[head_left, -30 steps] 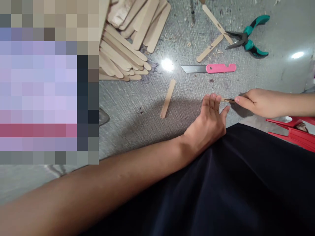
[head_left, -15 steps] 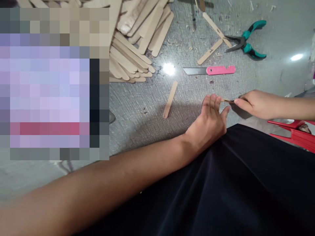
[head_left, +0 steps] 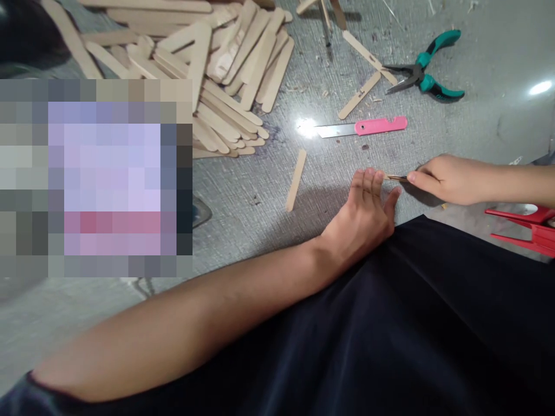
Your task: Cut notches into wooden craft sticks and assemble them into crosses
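My left hand (head_left: 367, 202) rests low on the table with its fingers together over a wooden craft stick (head_left: 387, 175), holding it down; most of the stick is hidden. My right hand (head_left: 437, 179) pinches a thin, dark, narrow tool (head_left: 402, 178) whose tip meets the stick's end beside my left fingertips. Its kind is too small to make out. Just beyond my hands lies a pink-handled folding knife (head_left: 381, 126) with its blade out. A single short craft stick (head_left: 296, 180) lies to the left of my left hand.
A big pile of craft sticks (head_left: 247, 63) spreads at the back left. Teal-handled pliers (head_left: 418, 73) lie opened at the back, touching notched sticks (head_left: 359, 95). Red plastic (head_left: 541, 237) shows at right. A blurred-out block covers the left side.
The view has shifted a little, so table items appear slightly lower or further left. Both hands keep nearly the same pose at the stick.
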The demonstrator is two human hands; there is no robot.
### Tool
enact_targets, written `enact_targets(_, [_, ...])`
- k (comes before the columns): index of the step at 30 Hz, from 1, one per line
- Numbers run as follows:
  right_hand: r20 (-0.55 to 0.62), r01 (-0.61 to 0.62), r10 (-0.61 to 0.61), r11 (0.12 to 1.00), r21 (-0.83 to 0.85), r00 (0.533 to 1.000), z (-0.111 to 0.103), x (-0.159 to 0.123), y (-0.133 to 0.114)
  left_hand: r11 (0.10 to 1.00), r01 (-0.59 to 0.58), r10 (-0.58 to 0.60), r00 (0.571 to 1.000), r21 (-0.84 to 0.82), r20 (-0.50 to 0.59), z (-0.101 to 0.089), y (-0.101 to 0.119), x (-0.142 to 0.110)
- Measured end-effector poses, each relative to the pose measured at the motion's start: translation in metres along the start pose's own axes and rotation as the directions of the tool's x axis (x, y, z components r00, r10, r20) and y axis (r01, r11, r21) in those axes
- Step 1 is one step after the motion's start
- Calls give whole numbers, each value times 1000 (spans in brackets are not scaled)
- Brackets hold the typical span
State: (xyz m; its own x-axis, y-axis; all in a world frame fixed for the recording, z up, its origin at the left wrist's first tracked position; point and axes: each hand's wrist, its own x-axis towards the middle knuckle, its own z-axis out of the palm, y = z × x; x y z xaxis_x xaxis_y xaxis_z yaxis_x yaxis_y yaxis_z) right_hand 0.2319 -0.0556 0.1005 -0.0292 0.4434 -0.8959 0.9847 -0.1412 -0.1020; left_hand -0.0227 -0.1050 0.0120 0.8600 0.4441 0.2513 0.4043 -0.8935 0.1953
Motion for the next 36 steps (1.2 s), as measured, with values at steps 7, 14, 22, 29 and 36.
enact_targets(7, [3, -49, 49, 999, -19, 999, -2, -2, -9, 999, 12, -11, 1000, -51, 29, 1, -1, -3])
enact_targets(14, [14, -62, 63, 998, -28, 998, -2, -2, -12, 999, -17, 18, 999, 39, -34, -1, -2, -1])
enact_targets(22, [22, -124, 127, 987, -105, 992, -8, -4, -20, 999, 1, 1, 999, -50, 42, -2, -1, 0])
enact_targets(29, [28, -150, 159, 968, -202, 987, -11, -3, -30, 989, 41, -30, 996, -145, 79, -1, -3, -1])
enact_targets(36, [-98, 21, -22, 1000, -10, 995, 6, 1, -6, 990, 66, -40, 980, -127, 196, -3, -1, -2])
